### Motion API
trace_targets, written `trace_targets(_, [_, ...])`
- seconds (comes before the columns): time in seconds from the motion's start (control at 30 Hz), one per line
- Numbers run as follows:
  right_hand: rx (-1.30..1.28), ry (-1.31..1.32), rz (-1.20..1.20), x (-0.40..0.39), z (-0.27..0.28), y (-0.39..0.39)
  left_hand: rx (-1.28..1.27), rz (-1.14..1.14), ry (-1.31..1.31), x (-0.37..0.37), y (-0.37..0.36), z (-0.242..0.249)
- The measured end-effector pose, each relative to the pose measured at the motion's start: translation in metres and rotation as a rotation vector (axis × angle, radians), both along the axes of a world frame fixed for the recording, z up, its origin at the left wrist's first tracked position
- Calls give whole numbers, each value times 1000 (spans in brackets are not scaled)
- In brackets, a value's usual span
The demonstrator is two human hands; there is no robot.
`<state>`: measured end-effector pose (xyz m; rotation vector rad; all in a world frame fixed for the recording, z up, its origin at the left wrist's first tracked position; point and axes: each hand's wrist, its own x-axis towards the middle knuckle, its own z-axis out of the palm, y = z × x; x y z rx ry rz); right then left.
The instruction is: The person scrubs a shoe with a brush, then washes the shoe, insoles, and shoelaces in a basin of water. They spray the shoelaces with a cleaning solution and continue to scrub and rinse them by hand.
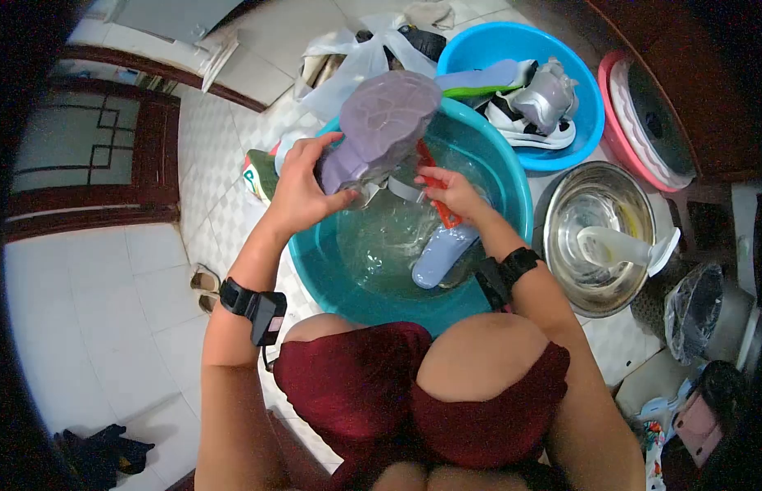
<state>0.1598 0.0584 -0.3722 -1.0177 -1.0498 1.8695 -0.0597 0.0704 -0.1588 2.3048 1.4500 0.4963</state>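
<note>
My left hand point(303, 184) grips a lilac shoe point(389, 123) from the left side, with its pale, patterned sole tilted toward me. The shoe is above a teal basin point(522, 204) of water. Closed around a red-orange brush point(446, 214), my right hand point(455, 196) is just right of the shoe. A whitish strap or loop point(405, 191) hangs between the hands at the shoe's lower edge. In the water below my right hand lies a pale blue insole point(440, 258). The brush's bristles are hard to make out.
A blue basin point(594, 94) at the back right holds shoes and a purple-green insole point(487, 78). Right of me are a metal bowl point(553, 282) with a white plastic piece point(618, 245), and a pink basin point(614, 139). A plastic bag point(336, 90) lies behind; slippers point(204, 280) stand left.
</note>
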Motion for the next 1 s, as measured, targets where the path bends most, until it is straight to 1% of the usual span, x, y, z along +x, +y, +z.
trace_targets(0.1, [38, -4, 24, 2, 4, 0, -20, 46, -31, -1, 3, -5])
trace_targets(0.13, [13, 60, 1, 2, 5, -2, -23, 42, 1, 0, 5, -3])
trace_targets(0.2, [8, 102, -6, 2, 7, 0, -31, 39, 66, 1, 5, 1])
trace_targets(0.3, [-41, 112, -7, 1, 10, -1, -51, 50, 51, 4, 7, 3])
trace_targets(0.4, [-52, 122, -29, 1, 10, -1, -53, 57, -80, 6, 11, 1])
trace_targets(0.5, [-35, 45, 23, 3, 13, 0, -366, 146, -308, 11, 19, 4])
trace_targets(0.57, [-30, 58, 20, 0, 6, 2, -487, 192, -405, 24, 23, 13])
trace_targets(0.63, [-17, 104, -30, 1, 13, 0, -586, 225, -506, 31, 31, 19])
trace_targets(0.67, [11, 73, -20, 0, 9, 1, -627, 231, -559, 35, 36, 19])
trace_targets(0.77, [-49, 89, 41, 0, 7, 4, -803, 255, -748, 62, 52, 24])
trace_targets(0.8, [-41, -111, 32, 0, 8, 5, -866, 297, -798, 71, 57, 29])
trace_targets(0.83, [-13, -53, 2, -1, 4, 6, -926, 344, -846, 80, 62, 31])
trace_targets(0.9, [50, 72, -48, -5, 3, 4, -1028, 305, -940, 97, 72, 29])
trace_targets(0.93, [-66, 151, -47, -2, 6, 3, -1099, 282, -970, 105, 79, 27])
trace_targets(0.97, [-82, 156, -44, -1, 9, 3, -1170, 260, -999, 113, 86, 25])
trace_targets(1.0, [-98, 159, -40, 0, 12, 3, -1126, 271, -1020, 123, 93, 17])
